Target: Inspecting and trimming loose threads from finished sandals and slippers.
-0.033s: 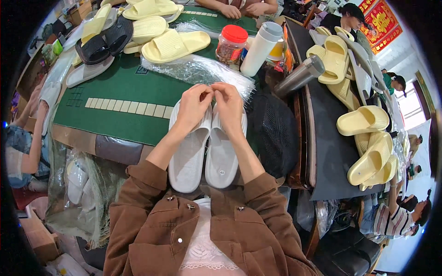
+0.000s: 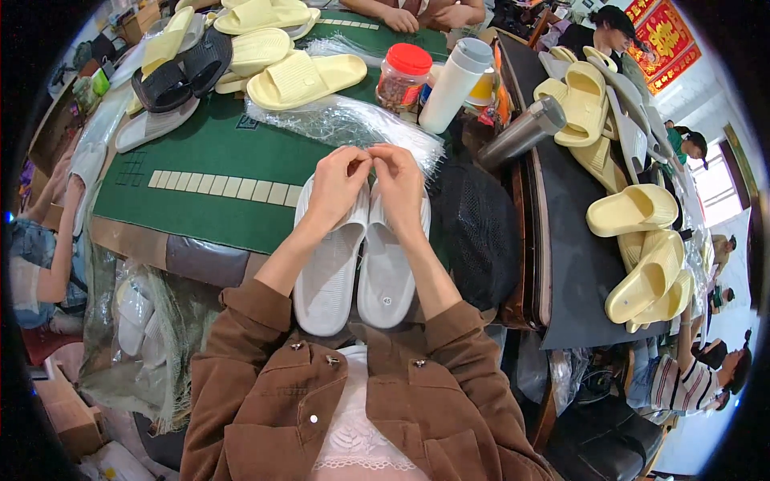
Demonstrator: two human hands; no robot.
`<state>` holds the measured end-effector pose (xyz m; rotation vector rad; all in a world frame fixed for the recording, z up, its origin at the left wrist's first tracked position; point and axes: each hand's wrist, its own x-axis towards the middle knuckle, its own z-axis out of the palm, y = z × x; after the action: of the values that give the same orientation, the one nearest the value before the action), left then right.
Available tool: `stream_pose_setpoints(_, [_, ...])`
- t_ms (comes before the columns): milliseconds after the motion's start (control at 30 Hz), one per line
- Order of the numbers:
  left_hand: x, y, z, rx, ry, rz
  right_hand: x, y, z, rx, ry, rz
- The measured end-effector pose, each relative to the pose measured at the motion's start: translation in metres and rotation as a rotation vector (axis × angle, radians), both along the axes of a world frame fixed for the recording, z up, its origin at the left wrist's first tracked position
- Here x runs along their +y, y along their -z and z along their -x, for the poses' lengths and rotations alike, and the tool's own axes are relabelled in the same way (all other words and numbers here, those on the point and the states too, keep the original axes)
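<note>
From here I see a mesh sack (image 2: 156,394) holding pale slippers (image 2: 131,321). Rightward, the grey pair (image 2: 327,276) lies at the green surface's (image 2: 200,220) near edge, heels wearer-side, presumably for easy reach; the left hand (image 2: 340,183) and right hand (image 2: 399,183) meet above, fingertips pinched, on what I can't tell. The red-lidded jar (image 2: 402,78) holds brown pieces (image 2: 394,94).

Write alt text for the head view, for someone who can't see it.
A person's left hand and right hand, curled close together over pale slippers. Clear plastic lies just beyond on a green mat, near a red-lidded jar, white bottle and yellow slippers; more yellow slippers cover a dark table at right.
</note>
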<state>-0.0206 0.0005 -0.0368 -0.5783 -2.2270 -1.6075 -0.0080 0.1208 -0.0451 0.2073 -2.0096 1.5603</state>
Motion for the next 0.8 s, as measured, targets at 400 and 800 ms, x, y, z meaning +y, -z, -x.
stream_pose_setpoints(400, [0.0017,-0.0027,0.0003,-0.094,-0.006,-0.145,-0.0015,0.0006,-0.0002,-0.059,0.022,0.045])
stream_pose_setpoints(800, [0.0011,-0.0047,-0.0016,-0.12,-0.01,-0.136,-0.0043,-0.0011,-0.0022,-0.119,-0.046,0.173])
